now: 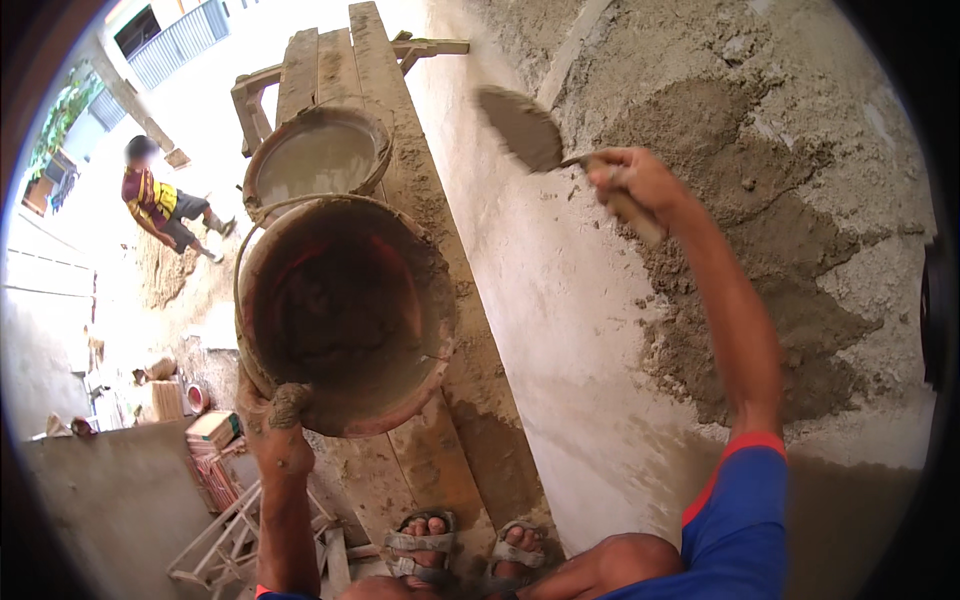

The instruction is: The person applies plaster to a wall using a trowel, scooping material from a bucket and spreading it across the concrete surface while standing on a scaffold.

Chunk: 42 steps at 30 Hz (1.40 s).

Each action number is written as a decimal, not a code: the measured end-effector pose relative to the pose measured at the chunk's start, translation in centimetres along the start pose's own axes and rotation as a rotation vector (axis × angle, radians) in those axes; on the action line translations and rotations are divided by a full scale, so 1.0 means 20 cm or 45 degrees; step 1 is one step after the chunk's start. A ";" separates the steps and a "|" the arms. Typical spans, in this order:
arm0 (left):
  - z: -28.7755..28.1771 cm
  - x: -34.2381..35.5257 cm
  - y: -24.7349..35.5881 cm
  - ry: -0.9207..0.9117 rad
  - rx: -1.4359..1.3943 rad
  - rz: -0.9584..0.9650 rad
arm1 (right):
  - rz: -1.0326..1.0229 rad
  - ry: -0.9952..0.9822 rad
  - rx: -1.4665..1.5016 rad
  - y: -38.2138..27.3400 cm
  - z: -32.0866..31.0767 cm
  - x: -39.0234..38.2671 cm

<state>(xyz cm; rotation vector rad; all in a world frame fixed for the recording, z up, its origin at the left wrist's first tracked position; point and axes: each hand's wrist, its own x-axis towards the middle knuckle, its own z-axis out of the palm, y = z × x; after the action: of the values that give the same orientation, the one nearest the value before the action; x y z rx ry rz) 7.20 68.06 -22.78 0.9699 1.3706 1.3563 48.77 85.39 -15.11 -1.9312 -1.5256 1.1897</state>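
Observation:
My left hand [275,420] grips the near rim of a mortar-caked bucket [400,395], tilted so that its mouth faces me. Dark wet mortar [345,300] lies inside, and a lump of it sticks to my thumb. In my right hand [640,185] is the wooden handle of a trowel [520,128]; its blade, smeared with mortar, is raised beside the wall. Fresh mortar [700,140] covers a rough patch of the wall [560,370] at my right. Behind the first bucket stands a second bucket [320,155] of cloudy grey water.
I am on a plank scaffold [440,450], my sandaled feet near the wall. A wooden crosspiece [435,47] supports its far end. Down at the left, a person [160,200] stands by a sand heap [160,275]. Stacked tiles [215,450] and a wooden frame [235,540] lie below.

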 end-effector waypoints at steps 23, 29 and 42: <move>0.18 -0.08 -0.28 -0.115 -0.188 -0.069 | 0.315 -0.925 0.313 0.06 0.69 -0.73; 0.22 -0.08 -0.31 -0.207 -0.093 -0.009 | -0.327 -0.209 -0.382 0.25 1.05 -0.52; 0.13 0.05 -0.23 -0.490 0.072 0.087 | -0.853 -0.354 -1.424 0.14 0.96 -0.65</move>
<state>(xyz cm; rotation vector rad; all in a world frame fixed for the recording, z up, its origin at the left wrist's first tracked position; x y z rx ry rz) 9.75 69.27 -27.28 1.2521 1.0954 1.1115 34.23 68.85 -23.05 -1.4632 -3.0769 0.2686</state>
